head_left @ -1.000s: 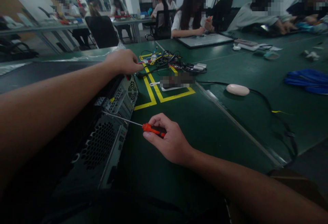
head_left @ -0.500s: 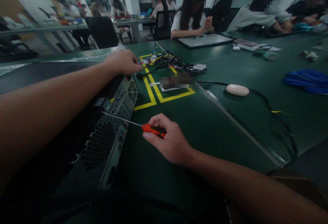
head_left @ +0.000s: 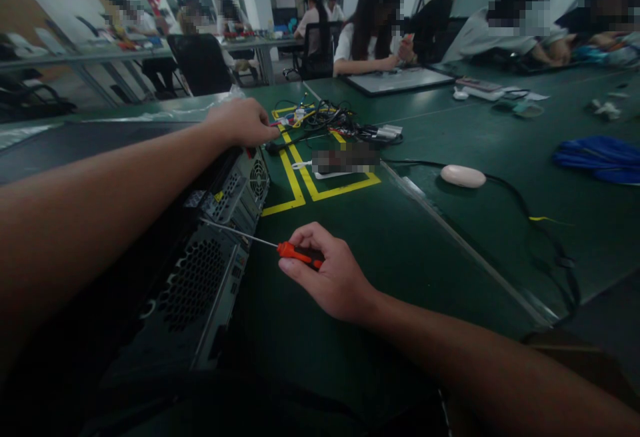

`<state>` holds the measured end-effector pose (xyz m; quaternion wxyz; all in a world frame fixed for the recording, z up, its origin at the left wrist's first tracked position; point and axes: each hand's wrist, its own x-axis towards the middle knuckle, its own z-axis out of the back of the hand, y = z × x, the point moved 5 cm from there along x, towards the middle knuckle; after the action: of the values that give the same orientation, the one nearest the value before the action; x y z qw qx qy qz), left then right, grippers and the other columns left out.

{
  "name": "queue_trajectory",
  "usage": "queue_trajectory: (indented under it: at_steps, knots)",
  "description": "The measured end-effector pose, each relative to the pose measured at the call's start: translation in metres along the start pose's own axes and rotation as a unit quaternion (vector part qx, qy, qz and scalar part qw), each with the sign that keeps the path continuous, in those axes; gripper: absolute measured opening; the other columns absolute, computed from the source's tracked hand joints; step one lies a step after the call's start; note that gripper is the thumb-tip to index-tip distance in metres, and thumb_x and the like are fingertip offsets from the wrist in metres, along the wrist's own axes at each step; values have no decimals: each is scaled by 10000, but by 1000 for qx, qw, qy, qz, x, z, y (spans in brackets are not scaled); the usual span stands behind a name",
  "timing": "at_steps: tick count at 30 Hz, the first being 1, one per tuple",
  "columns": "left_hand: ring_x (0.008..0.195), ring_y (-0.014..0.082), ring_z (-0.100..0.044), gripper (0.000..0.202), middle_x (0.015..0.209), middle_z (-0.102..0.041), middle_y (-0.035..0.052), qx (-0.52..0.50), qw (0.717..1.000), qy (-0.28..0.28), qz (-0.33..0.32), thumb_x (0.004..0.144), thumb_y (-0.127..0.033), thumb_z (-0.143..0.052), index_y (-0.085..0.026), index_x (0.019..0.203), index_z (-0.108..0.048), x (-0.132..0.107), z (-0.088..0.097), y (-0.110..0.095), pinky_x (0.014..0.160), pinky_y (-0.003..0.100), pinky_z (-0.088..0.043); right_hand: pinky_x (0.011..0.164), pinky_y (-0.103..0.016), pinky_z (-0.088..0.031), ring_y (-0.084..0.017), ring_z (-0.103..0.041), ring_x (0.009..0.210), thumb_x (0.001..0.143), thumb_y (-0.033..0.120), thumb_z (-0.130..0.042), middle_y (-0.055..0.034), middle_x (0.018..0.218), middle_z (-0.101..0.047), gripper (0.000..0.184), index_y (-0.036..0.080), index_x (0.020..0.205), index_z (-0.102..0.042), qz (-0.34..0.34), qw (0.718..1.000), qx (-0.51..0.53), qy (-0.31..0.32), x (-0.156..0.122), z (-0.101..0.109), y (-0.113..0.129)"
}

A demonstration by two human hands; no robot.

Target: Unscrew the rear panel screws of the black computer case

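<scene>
My right hand is closed around the red and black handle of a screwdriver. Its long metal shaft points left, and the tip meets the rear panel near the upper edge of a computer case. The case lies at the left, its perforated grille and ports facing right. Over the case's far rear corner, my left hand is bent with curled fingers gripping that corner. A small red bit shows beneath this hand; what it belongs to is unclear. My left forearm covers part of the case's top.
Tangled cables lie beyond the case, near yellow tape on the green table. A blurred-out object, a pale oval case, a black cord and a blue bundle lie to the right. Several people sit farther back.
</scene>
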<state>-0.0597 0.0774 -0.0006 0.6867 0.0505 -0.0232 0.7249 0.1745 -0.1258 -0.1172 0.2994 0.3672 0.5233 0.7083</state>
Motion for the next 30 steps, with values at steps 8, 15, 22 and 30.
queue_trajectory:
  at_steps: [8, 15, 22, 30]
  knots:
    - [1226, 489, -813, 675, 1215, -924, 190, -2, 1000, 5, -1, 925, -675, -742, -264, 1412, -963, 1, 0, 0, 1030, 572, -639, 806, -361, -532, -186, -646, 794, 1010, 407, -834, 26, 928, -720, 246, 270, 1088, -645, -10, 1000, 7, 5, 0, -1, 0]
    - [1243, 503, -815, 674, 1295, -915, 197, -9, 1000, 5, 6, 893, -699, -800, -273, 1385, -974, -1, 1, 0, 1034, 586, -642, 815, -367, -530, -189, -658, 811, 1018, 433, -849, 6, 948, -768, 232, 252, 1082, -720, -9, 1000, 6, -11, 0, 1, -1]
    - [1250, 516, -811, 645, 1277, -920, 192, -7, 1000, -2, 7, 902, -663, -789, -278, 1385, -977, -1, 0, -2, 1041, 611, -646, 755, -352, -494, -187, -650, 796, 1127, 425, -722, -3, 911, -739, 210, 226, 1099, -782, -2, 1000, 20, 12, -1, -3, 0]
    - [1302, 502, -798, 738, 1352, -905, 180, -9, 1000, 13, 14, 883, -735, -773, -277, 1430, -960, -2, 1, -1, 1086, 564, -639, 779, -353, -514, -190, -670, 798, 995, 371, -866, 40, 901, -705, 274, 277, 1114, -638, -8, 1000, 15, 0, -1, -3, -5]
